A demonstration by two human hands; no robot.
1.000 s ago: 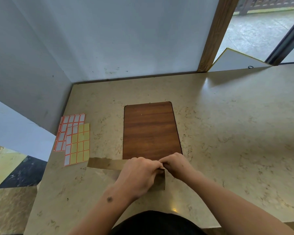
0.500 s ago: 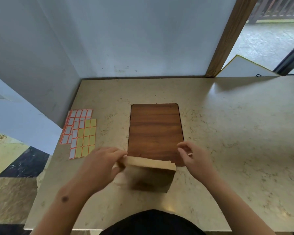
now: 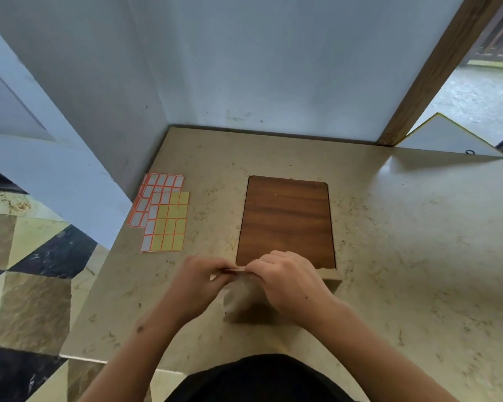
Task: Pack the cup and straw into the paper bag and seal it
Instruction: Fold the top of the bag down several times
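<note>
Head view shows the paper bag (image 3: 246,304) standing in the lower middle of the frame, on the beige table (image 3: 404,256), just below the near edge of the brown wooden board (image 3: 286,221). Both hands meet at the top edge of the bag: the left hand (image 3: 199,281) pinches the folded rim from the left side, and the right hand (image 3: 291,281) is curled over the rim and covers most of the top. The cup and the straw cannot be seen; I judge they are probably inside, but the bag hides this. What may go wrong from here: the fold is held only by the fingers, so if one hand lets go to fetch a sticker, the paper can spring open again. Pressing down too hard could also crush the bag, or tip it, because it looks light and stands free. The sticker sheets (image 3: 163,213), white and yellow with orange borders, lie at the middle left of the frame, well apart from the bag, so one hand must travel far. Between them the table is bare, and nothing blocks this way. At the upper right a white panel (image 3: 445,137) leans beside the wooden door frame (image 3: 439,68).
</note>
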